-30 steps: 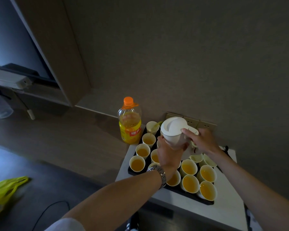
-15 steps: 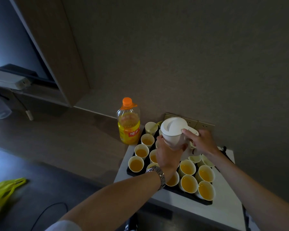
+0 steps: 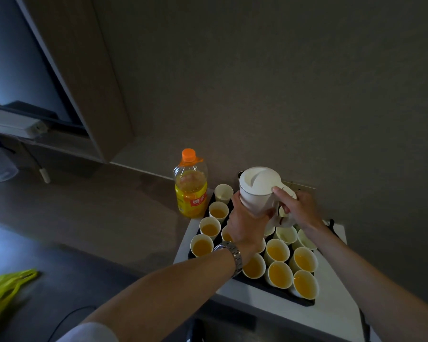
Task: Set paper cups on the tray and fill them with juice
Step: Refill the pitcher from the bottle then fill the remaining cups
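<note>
Little is changing from half a second back: white kettle (image 3: 258, 190) is staying raised over the far cups. Left hand (image 3: 245, 224) is cupping its lower body, fingers curled round it; right hand (image 3: 295, 208) is gripping the handle. Paper cups (image 3: 277, 253) are sitting packed on the black tray (image 3: 282, 293), most holding juice. Juice bottle (image 3: 191, 185) is standing just beside the tray's far-left corner, at the white table (image 3: 304, 317) edge. Wall is closing in behind.

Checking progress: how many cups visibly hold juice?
9 cups: three in the tray's left column, one peeking beside the left hand, five at the near right. More may hide under hand and kettle.
</note>
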